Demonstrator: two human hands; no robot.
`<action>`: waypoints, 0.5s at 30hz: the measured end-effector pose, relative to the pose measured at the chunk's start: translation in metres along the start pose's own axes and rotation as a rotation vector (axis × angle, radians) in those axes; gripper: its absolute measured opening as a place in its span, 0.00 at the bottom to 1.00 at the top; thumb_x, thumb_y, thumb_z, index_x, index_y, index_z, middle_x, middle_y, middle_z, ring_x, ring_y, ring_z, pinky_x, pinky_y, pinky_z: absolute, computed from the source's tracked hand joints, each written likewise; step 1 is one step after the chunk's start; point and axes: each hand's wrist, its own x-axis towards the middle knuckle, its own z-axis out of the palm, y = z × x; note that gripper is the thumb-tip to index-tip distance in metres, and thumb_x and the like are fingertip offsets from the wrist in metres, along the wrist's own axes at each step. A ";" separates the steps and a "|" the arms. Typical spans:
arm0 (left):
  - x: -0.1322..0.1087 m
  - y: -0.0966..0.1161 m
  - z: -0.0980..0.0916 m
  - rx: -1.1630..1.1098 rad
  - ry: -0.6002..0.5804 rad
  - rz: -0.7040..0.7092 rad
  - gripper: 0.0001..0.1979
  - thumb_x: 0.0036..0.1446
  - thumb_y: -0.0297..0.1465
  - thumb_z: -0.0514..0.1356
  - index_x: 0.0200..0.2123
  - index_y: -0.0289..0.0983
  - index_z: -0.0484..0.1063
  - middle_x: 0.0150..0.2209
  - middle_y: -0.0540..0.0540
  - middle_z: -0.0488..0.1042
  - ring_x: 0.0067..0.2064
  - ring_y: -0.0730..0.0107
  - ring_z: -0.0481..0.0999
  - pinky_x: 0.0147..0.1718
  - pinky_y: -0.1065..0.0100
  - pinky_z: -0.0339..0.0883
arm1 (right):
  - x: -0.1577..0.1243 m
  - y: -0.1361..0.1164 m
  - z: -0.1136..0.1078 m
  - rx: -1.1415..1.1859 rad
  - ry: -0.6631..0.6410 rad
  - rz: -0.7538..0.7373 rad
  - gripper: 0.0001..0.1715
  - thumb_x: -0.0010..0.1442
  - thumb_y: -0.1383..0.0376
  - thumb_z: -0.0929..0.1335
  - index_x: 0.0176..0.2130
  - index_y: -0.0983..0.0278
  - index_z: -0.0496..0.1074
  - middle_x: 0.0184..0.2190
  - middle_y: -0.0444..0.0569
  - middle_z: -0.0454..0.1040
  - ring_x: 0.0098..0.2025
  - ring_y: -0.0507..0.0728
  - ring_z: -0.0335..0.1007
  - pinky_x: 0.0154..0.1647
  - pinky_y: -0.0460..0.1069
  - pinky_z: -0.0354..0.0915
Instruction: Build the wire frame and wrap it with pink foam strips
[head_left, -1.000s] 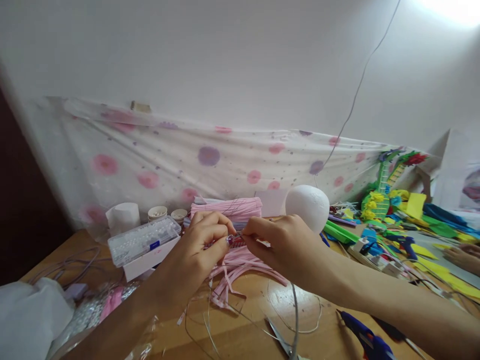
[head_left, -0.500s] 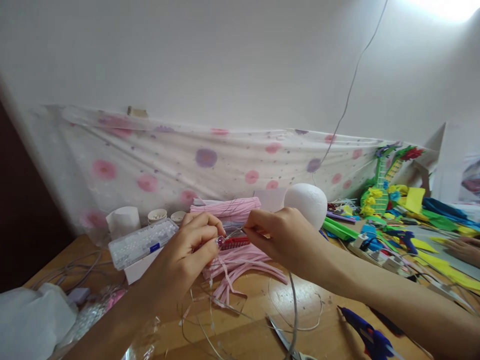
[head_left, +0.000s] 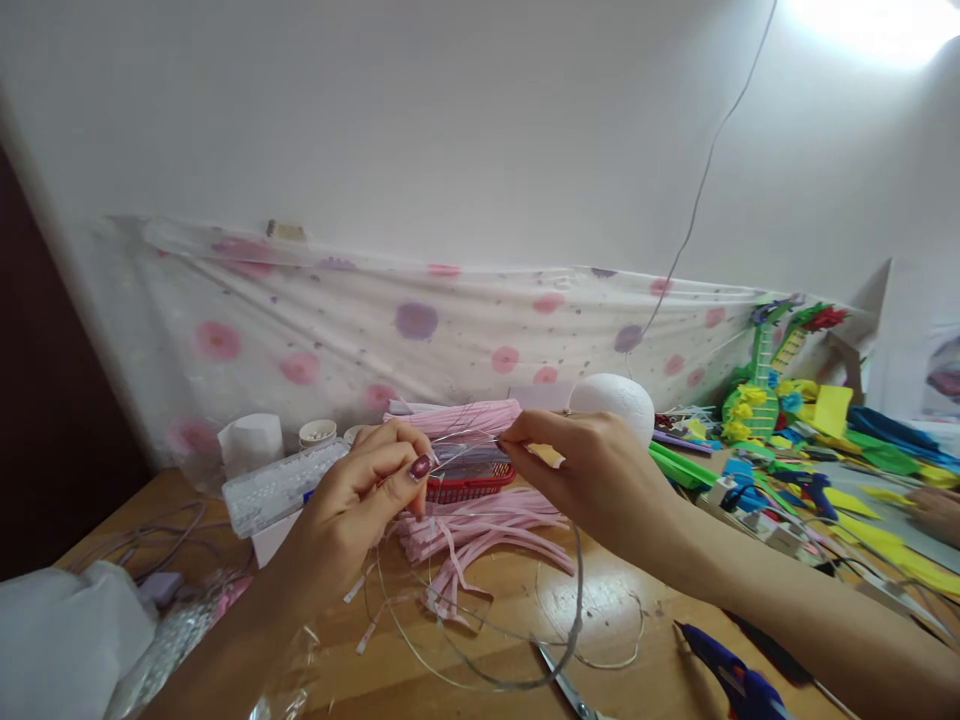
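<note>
My left hand [head_left: 367, 490] is closed in a pinch on a thin silvery wire [head_left: 461, 437]. Opposite it, my right hand [head_left: 592, 465] pinches the wire between thumb and forefinger. Two thin strands span the gap between my hands. A large grey loop [head_left: 576, 610] hangs below them over the table; I cannot make out exactly where it joins. Just beneath my hands lie pink fuzzy strips [head_left: 510, 525] and a red basket [head_left: 465, 488]. Further pink strips [head_left: 465, 416] are bundled behind.
Scissors [head_left: 564, 685] and a blue glue gun [head_left: 731, 670] lie at the front. Behind stand a white foam ball [head_left: 615, 402] and a clear bead box [head_left: 277, 485]. A power strip [head_left: 780, 535] and coloured scraps spread rightward, where another person's hand [head_left: 937, 510] shows.
My hands have drawn slightly apart, the right one moving a little right. More wire shows between them, and the grey loop has swung into fuller view below.
</note>
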 end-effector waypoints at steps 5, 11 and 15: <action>0.003 0.007 0.002 0.007 0.053 -0.065 0.20 0.64 0.42 0.55 0.22 0.40 0.71 0.40 0.47 0.70 0.48 0.57 0.69 0.53 0.57 0.59 | 0.002 0.008 0.000 -0.046 -0.004 0.020 0.10 0.61 0.70 0.67 0.30 0.63 0.77 0.35 0.50 0.83 0.36 0.56 0.79 0.33 0.47 0.62; 0.023 0.009 -0.001 0.085 -0.094 -0.134 0.17 0.59 0.43 0.58 0.29 0.41 0.81 0.39 0.45 0.76 0.42 0.60 0.75 0.47 0.61 0.65 | 0.008 0.013 0.001 -0.167 -0.180 0.147 0.10 0.62 0.67 0.68 0.30 0.62 0.78 0.21 0.45 0.78 0.21 0.51 0.67 0.25 0.46 0.51; 0.031 0.009 0.000 0.020 -0.177 -0.229 0.17 0.55 0.45 0.60 0.28 0.38 0.80 0.31 0.46 0.78 0.35 0.62 0.75 0.36 0.65 0.64 | 0.008 0.012 0.000 -0.261 -0.207 0.093 0.11 0.64 0.67 0.66 0.32 0.62 0.77 0.21 0.45 0.77 0.20 0.50 0.60 0.25 0.47 0.48</action>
